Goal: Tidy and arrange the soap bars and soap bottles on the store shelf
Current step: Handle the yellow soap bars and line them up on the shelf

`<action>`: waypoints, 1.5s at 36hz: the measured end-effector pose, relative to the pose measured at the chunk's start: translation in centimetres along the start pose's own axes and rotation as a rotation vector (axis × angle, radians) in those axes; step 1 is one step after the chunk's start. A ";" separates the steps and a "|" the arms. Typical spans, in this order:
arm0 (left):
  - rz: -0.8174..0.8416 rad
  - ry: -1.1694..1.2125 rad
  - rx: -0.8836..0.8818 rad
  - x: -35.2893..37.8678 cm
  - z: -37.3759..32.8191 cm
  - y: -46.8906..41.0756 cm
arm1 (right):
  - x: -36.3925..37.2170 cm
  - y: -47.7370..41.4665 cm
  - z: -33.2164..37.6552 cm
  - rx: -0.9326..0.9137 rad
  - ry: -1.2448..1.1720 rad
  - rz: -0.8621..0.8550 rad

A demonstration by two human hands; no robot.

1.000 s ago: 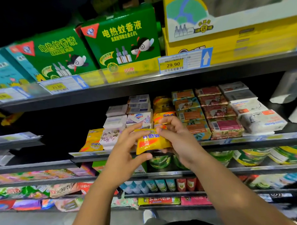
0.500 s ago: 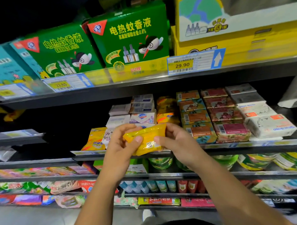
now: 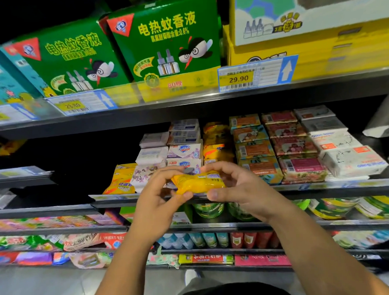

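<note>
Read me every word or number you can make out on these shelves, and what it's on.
"电热蚊香液": right green box, left green box
"29.90": right price tag
"23.80": left price tag, faint
Held yellow soap bar and stacked soap bars: print too blurred to read.

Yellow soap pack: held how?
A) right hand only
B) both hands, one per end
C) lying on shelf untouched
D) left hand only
B: the left hand and the right hand each grip one end of the yellow soap pack, thumbs underneath.
</note>
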State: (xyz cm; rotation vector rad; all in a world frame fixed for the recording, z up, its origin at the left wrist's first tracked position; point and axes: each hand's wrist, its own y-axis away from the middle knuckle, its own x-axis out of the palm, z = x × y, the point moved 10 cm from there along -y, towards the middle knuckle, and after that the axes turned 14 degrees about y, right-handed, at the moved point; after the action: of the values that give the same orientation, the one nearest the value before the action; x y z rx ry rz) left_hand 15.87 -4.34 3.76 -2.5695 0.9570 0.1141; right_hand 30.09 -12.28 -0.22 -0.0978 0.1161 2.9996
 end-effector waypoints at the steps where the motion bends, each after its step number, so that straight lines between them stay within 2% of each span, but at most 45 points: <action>1: -0.003 0.047 -0.038 0.2 0.4 0.1 | -0.1 -0.1 0.1 -0.016 0.019 -0.009; 6: -0.087 0.167 -0.147 0.2 1.7 0.6 | 1.0 0.0 -0.4 -0.037 0.017 0.081; 10: -0.105 0.245 -0.202 0.3 2.4 0.8 | 0.2 -0.5 -1.0 0.000 0.136 -0.078; 15: -0.025 0.196 -0.291 0.8 3.1 1.3 | -0.6 -0.7 -1.7 0.054 0.044 -0.182; 18: 0.086 0.145 -0.255 0.9 2.9 1.7 | -0.6 -0.7 -1.7 0.074 -0.005 -0.188; 21: 0.194 -0.137 -0.091 1.3 1.2 1.7 | 0.4 -0.6 -1.7 0.111 -0.101 -0.116; 23: 0.170 -0.177 -0.011 1.0 0.6 1.5 | 1.4 -0.5 -1.9 0.139 -0.147 -0.047; 27: 0.055 -0.101 -0.031 -0.8 1.3 1.6 | 3.5 -0.1 -1.7 0.126 -0.230 0.132; 32: -0.035 0.145 -0.161 -1.3 2.2 2.2 | 4.2 0.3 -1.9 0.060 -0.071 0.243; 34: -0.064 0.191 -0.190 -1.2 2.4 2.5 | 4.3 0.1 -1.9 0.054 -0.058 0.229; 38: -0.076 0.278 -0.205 -0.5 2.3 2.7 | 3.1 -0.5 -2.4 0.077 0.123 0.031; 40: -0.086 0.296 -0.224 -0.3 2.3 2.8 | 2.7 -0.6 -2.3 0.056 0.072 -0.046; 43: 0.022 0.321 -0.253 0.1 2.8 3.0 | 2.2 -0.3 -2.3 0.059 -0.025 -0.127; 45: 0.099 0.189 -0.247 -0.1 3.1 3.0 | 2.3 -0.3 -2.6 0.077 -0.090 -0.121; 48: 0.088 -0.043 -0.116 -0.9 2.3 2.5 | 3.0 -0.3 -2.4 0.099 -0.201 -0.049; 50: 0.041 -0.076 -0.053 -1.4 1.5 2.1 | 3.9 -0.3 -2.3 0.106 -0.279 0.030; 52: 0.008 -0.101 -0.021 -1.8 1.2 1.9 | 4.6 -0.2 -1.8 0.067 -0.460 0.123; 54: -0.028 -0.039 -0.057 -2.2 1.3 1.9 | 4.9 0.1 -1.3 -0.006 -0.555 0.220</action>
State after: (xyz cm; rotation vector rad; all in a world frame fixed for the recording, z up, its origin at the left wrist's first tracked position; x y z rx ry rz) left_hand 13.04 -3.82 2.38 -2.6216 0.9157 0.1849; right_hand 25.31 -11.83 -1.88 0.7865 0.0597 3.1061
